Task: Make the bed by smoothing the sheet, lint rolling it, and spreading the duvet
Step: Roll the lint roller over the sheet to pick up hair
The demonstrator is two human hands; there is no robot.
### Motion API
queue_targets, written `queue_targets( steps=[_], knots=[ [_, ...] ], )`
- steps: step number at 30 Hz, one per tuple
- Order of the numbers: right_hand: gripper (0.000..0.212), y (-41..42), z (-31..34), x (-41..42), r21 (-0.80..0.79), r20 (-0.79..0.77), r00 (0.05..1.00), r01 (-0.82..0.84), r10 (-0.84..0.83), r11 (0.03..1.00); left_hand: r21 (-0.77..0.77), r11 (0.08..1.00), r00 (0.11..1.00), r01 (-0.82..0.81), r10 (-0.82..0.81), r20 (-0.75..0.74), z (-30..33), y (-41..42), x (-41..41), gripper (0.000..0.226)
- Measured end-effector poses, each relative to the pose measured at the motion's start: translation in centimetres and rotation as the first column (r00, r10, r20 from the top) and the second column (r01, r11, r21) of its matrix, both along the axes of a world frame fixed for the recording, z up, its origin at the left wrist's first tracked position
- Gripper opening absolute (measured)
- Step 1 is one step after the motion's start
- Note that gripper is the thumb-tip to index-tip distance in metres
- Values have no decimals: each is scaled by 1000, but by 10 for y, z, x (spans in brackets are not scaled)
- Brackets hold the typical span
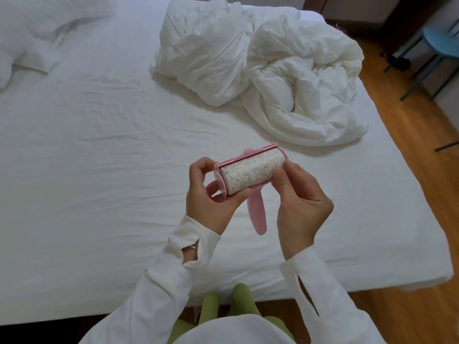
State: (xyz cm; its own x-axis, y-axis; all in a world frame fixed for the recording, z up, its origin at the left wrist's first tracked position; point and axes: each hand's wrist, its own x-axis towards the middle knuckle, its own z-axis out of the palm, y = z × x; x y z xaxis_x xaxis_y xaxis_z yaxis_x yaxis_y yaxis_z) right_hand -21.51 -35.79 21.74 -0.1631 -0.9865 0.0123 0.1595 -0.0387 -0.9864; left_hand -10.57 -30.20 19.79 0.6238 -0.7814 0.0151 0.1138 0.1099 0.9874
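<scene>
A pink lint roller [250, 173] is held above the white sheet [99, 150], its sticky roll covered in hairs and its handle pointing down toward me. My left hand [213, 197] grips the roll's left end, thumb under the roll. My right hand [298, 202] pinches the roll's right end, thumb on the paper. The white duvet [260, 70] lies bunched in a heap at the far right of the bed. The sheet shows light wrinkles.
A white pillow [32, 38] lies at the bed's far left corner. Wooden floor [427, 184] runs along the bed's right side, with a blue chair [439, 38] at the top right. My legs in green stand at the bed's near edge.
</scene>
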Motion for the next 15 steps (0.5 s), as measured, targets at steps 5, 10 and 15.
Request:
queue_targets(
  steps=[5, 10, 15],
  knots=[
    [12, -8, 5, 0, 130, 12, 1000, -18, 17, 991, 19, 1000, 1000, -15, 15, -7, -5, 1, 2, 70],
    [9, -10, 6, 1, 195, 0, 998, -62, 63, 979, 25, 1000, 1000, -10, 10, 11, -8, 1, 8, 71],
    [10, -15, 5, 1, 197, -34, 997, -67, 75, 978, 33, 999, 1000, 7, -8, 20, -8, -3, 11, 71]
  ],
)
